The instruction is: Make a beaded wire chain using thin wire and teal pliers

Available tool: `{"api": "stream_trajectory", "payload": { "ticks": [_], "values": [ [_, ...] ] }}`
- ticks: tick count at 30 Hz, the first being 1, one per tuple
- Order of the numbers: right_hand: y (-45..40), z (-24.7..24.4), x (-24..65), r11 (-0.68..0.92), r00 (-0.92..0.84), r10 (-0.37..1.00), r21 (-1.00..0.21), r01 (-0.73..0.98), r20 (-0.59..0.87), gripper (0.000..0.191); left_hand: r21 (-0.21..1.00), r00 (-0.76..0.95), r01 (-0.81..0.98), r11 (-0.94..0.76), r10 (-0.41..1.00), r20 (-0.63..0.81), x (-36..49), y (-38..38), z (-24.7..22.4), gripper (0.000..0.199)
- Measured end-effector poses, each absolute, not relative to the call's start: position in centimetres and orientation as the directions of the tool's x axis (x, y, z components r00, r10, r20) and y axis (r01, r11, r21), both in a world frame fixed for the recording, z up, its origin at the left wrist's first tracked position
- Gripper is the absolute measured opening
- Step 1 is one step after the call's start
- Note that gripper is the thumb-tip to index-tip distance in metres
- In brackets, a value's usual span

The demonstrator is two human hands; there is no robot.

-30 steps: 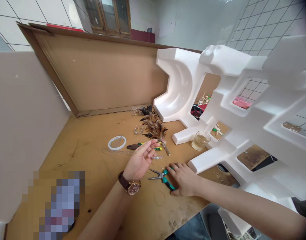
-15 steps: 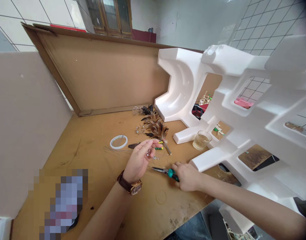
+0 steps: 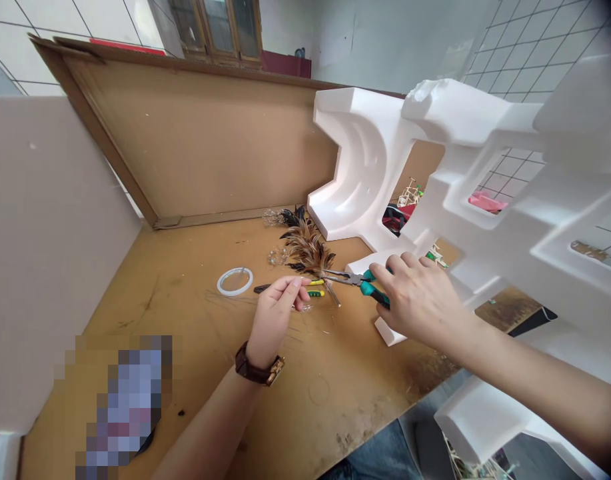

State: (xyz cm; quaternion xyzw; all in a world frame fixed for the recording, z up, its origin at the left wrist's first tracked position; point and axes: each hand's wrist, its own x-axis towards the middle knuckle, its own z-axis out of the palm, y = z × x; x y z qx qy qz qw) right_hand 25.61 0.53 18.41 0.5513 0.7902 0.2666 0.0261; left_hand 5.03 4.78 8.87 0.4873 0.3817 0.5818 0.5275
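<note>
My left hand [image 3: 280,303] is closed in a pinch, thumb against forefinger. A thin wire strung with small clear beads [image 3: 305,308] seems to hang from its fingers, though most of it is hidden. In my right hand [image 3: 418,297] is a pair of needle-nose pliers [image 3: 358,279] with teal and black handles. The pliers' jaws are parted and point left, just right of my left fingertips. Behind my left hand lies another pair of pliers [image 3: 262,288], partly covered. A green and yellow handle [image 3: 315,293] shows beside the fingers.
Brown and black feathers [image 3: 308,247] lie beyond my hands, near tangled beaded wire [image 3: 278,257]. A white tape ring [image 3: 235,282] is to their left. White moulded foam [image 3: 355,167] stands on the right; a cardboard panel [image 3: 200,147] rises behind. A pixelated object [image 3: 130,407] lies front left.
My right hand has lifted the pliers from near the tabletop up towards my left fingertips, and their jaws have opened. The drinking glass is now hidden behind my right hand. My left hand remains pinched.
</note>
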Motion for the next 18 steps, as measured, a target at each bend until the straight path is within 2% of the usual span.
{"api": "stream_trajectory", "payload": {
  "ticks": [6, 18],
  "values": [
    [0.3, 18.5, 24.4, 0.254, -0.406, 0.884, 0.493, 0.832, 0.23, 0.019, 0.96, 0.014, -0.245, -0.135, 0.99, 0.143, 5.1, 4.7, 8.9, 0.021],
    [0.4, 17.9, 23.5, 0.277, -0.432, 0.869, 0.485, 0.83, 0.243, 0.019, 0.96, -0.031, -0.223, -0.169, 0.986, 0.166, 5.6, 4.3, 9.2, 0.022]
  ]
}}
